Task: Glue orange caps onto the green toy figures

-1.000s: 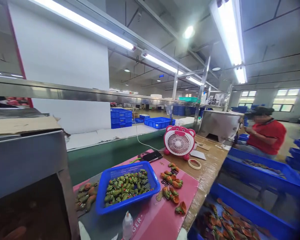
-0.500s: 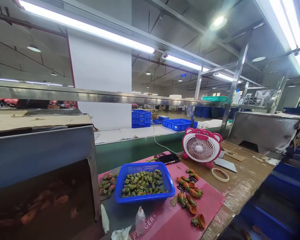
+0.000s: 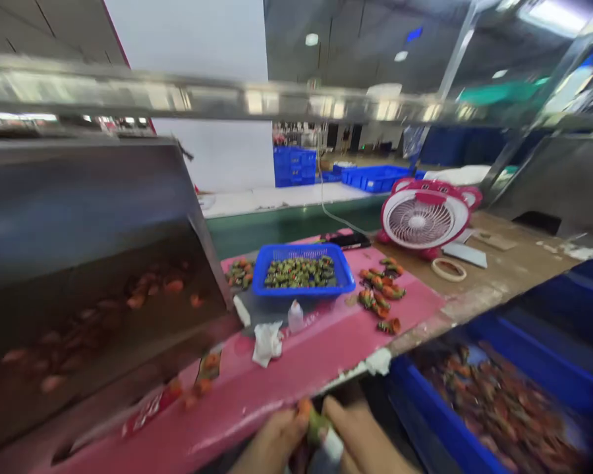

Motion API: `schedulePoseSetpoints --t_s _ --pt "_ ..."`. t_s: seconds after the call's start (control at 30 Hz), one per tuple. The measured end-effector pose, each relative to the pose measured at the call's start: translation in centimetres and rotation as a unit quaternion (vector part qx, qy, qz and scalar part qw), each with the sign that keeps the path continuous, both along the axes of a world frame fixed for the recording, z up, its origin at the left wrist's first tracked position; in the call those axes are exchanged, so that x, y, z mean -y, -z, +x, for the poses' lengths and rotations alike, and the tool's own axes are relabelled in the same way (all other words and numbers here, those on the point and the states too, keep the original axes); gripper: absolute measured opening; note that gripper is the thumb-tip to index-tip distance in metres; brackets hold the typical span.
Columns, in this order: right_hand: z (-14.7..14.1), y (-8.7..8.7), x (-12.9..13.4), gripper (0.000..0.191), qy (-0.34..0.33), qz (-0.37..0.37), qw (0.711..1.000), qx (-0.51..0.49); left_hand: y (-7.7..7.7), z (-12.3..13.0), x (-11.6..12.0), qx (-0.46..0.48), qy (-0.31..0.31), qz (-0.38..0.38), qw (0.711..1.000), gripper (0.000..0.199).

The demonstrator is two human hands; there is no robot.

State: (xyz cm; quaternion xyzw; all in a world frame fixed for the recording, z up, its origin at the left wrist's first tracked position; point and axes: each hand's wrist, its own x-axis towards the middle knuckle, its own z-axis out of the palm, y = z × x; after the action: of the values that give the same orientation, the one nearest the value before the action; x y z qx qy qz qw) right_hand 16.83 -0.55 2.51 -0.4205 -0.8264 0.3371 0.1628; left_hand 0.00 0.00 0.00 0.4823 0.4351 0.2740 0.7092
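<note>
My left hand [image 3: 271, 441] and my right hand [image 3: 360, 442] are close together at the bottom edge, blurred, over the near rim of the pink mat [image 3: 257, 388]. Between them they hold a small green and orange figurine [image 3: 317, 426], with something white [image 3: 333, 445] against it. Further off, a blue plastic basket [image 3: 301, 271] holds many similar green figurines. Orange and green pieces [image 3: 379, 295] lie on the mat to its right, and a small plastic glue bottle [image 3: 295, 317] stands in front of it.
A blue crate [image 3: 494, 401] of orange pieces sits at lower right. A metal bin [image 3: 89, 289] with orange pieces fills the left. A crumpled tissue [image 3: 267, 342], a fan [image 3: 423, 217], a tape roll [image 3: 449, 268] and a phone [image 3: 348, 240] are on the bench.
The view has tilted down and blurred, moving the bench higher in the frame. My hands have come into view at the bottom, holding a figurine. The seated person in red is out of view.
</note>
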Motion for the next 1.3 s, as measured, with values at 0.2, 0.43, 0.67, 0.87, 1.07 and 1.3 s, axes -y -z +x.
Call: schedulePoseSetpoints --t_s 0.2,0.43,0.67,0.87,1.07,1.3 --pt "0.7 2.0 0.0 0.031 0.082 -0.104 0.978 -0.159 2.1 0.2 0.5 0.011 -0.132 0.116 0.984 0.034" --pt "0.5 2.5 0.7 0.037 0.110 -0.202 0.939 -0.254 2.0 -0.4 1.2 -0.187 -0.140 0.419 0.877 0.036" --pt "-0.2 3.9 0.9 0.043 0.120 -0.387 0.851 -0.333 1.5 0.1 0.7 -0.206 -0.106 0.468 0.853 0.018" --pt "-0.3 4.9 1.1 0.041 0.138 -0.372 0.840 -0.370 1.6 0.4 0.1 -0.013 -0.155 -0.009 0.988 0.003" --pt "-0.4 5.2 0.6 0.023 0.199 -0.203 0.910 -0.303 1.6 0.4 -0.2 0.031 -0.148 -0.063 0.986 0.001" --pt "-0.5 4.6 0.1 0.023 0.178 -0.087 0.947 -0.251 1.3 0.7 0.0 -0.008 -0.115 -0.036 0.993 0.003"
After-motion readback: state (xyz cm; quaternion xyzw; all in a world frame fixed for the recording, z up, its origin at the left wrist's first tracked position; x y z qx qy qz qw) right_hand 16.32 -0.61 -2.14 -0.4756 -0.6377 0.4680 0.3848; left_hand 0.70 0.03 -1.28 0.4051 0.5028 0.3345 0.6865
